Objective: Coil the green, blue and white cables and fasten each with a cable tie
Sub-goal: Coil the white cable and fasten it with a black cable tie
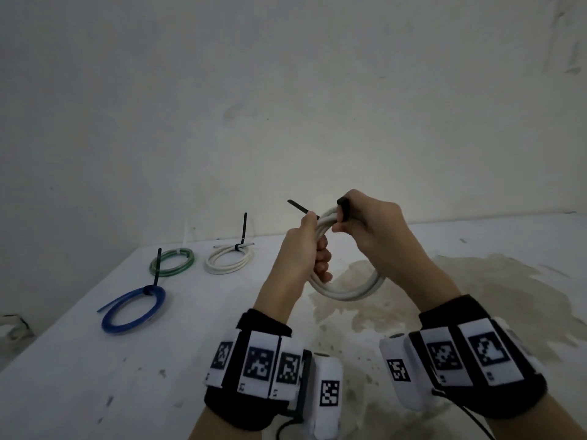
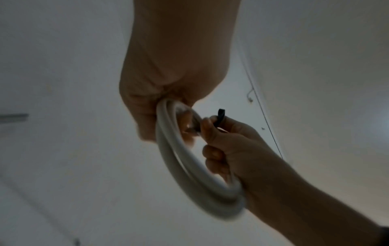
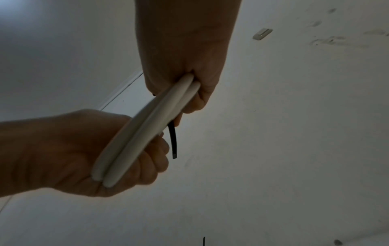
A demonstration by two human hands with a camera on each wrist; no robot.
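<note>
I hold a coiled white cable (image 1: 349, 290) in the air above the table. My left hand (image 1: 317, 246) grips the coil's left side, fingers curled round the strands (image 3: 136, 141). At the top of the coil my right hand (image 1: 344, 222) pinches a black cable tie (image 1: 343, 206), which is looped over the strands. The tie's tail (image 1: 297, 205) sticks out up and left past my left thumb. In the left wrist view the right hand (image 2: 210, 126) pinches the tie (image 2: 220, 116) beside the coil (image 2: 183, 174). In the right wrist view the tie's end (image 3: 173, 143) hangs below my right hand (image 3: 189, 93).
On the stained white table (image 1: 95, 376), at the far left, lie three tied coils: a green one (image 1: 173, 263), a second white one (image 1: 228, 260) and a blue one (image 1: 133, 309), each with a black tie tail sticking up. A pale wall stands behind the table.
</note>
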